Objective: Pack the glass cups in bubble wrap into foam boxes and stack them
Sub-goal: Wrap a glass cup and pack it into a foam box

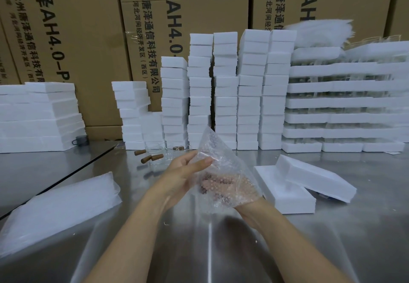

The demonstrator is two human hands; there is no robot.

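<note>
Left hand (183,172) (thumb out) on wrap (221,147)

- Cool, even light is falling from above, and the foam boxes (225,88) at centre are glowing bluish-white with little surface detail.
- The steel table (221,260) is reflecting a pale streak down the lower centre, with a dark shadow pooling beside it.
- The bubble wrap (223,167) is catching small glints.
- Wide-angle distortion is bending the cardboard cartons (66,39) at upper left and tilting the outer stacks.
- The white sheets (318,31) at upper right are smearing into blur.
</note>
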